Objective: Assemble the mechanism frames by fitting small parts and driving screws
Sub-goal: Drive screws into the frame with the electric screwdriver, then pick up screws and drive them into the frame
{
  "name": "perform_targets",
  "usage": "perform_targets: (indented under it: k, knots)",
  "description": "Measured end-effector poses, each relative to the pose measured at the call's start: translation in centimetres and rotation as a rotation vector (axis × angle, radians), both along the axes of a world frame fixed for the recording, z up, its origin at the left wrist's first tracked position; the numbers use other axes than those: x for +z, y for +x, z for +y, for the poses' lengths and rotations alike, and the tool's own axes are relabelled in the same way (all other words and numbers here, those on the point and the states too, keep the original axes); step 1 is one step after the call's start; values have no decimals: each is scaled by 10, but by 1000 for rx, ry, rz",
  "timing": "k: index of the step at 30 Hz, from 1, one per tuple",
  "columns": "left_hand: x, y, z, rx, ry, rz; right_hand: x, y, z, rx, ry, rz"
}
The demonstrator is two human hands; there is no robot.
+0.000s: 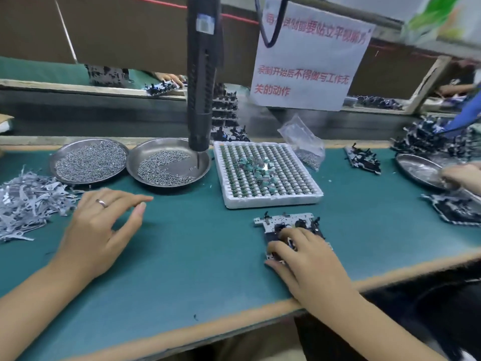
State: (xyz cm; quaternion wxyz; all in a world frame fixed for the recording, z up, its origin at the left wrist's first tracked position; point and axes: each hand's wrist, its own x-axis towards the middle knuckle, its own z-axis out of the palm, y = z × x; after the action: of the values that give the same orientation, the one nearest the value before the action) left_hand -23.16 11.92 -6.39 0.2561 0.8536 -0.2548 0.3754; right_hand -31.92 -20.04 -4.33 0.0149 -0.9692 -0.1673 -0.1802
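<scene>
Frame (289,225) lies flat on bench (182,256) under right hand (307,254) — fingers curled over it, pinning it. Left hand (101,225) hovers spread, empty, near metal levers (28,201) — pick one lever, keep frame steady.

Green table (182,256); white tray (273,201); silver dishes (132,162).
</scene>
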Motion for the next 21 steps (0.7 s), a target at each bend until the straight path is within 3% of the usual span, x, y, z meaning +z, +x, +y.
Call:
perform_targets:
  k: [6, 9, 12, 17, 21]
  knots:
    - [-3, 3, 3, 18, -18, 26, 0, 26, -78, -577, -170, 87]
    - [-3, 2, 3, 29, -10, 38, 4, 39, -93, -696, -261, 157]
    - [-2, 3, 3, 41, -6, 39, 7, 50, -72, -574, -199, 108]
    - [1, 1, 1, 41, -4, 60, 9, 55, 14, -38, 151, -56]
    - [7, -1, 0, 94, 22, 128, 7, 81, 73, 268, 238, -138]
